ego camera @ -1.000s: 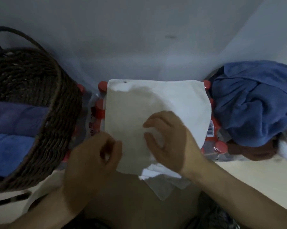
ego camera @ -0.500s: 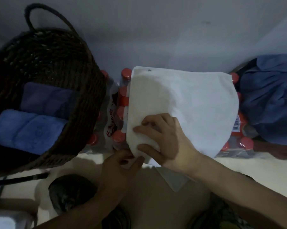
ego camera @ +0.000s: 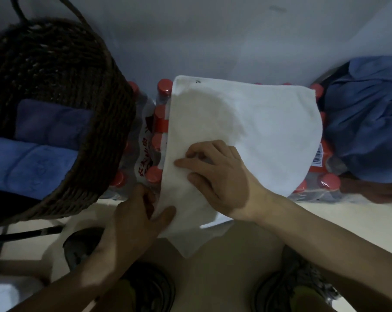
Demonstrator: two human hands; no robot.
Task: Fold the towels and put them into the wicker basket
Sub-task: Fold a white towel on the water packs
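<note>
Hands worked on a white towel (ego camera: 246,131) that lay spread over a shrink-wrapped pack of red-capped bottles (ego camera: 154,140). The right hand (ego camera: 222,176) lay palm down on the near left part of the towel, with its fingers a little bent and pressing the cloth flat; it did not grip anything. The left hand (ego camera: 131,217) was at the near left edge of the towel, where its thumb lay on top of the cloth and its fingers were curled at the edge, so it pinched the towel there. The two hands were close to each other but they did not touch. The near part of the towel hung down over the front of the pack, above the person's knees.

To the left of the pack, touching it, stood the wicker basket (ego camera: 95,167), dark brown and with a handle at its far side. Inside it lay two folded blue towels (ego camera: 32,163), one beside the other, the far one darker. To the right of the pack was a heap of unfolded blue towels (ego camera: 366,131), lying against the pack. A pale wall (ego camera: 213,41) rose behind all these things. Under the person, on the pale floor (ego camera: 348,217), both shoes (ego camera: 150,289) were visible, and a dark thin rod (ego camera: 26,235) lay on the floor near the basket
</note>
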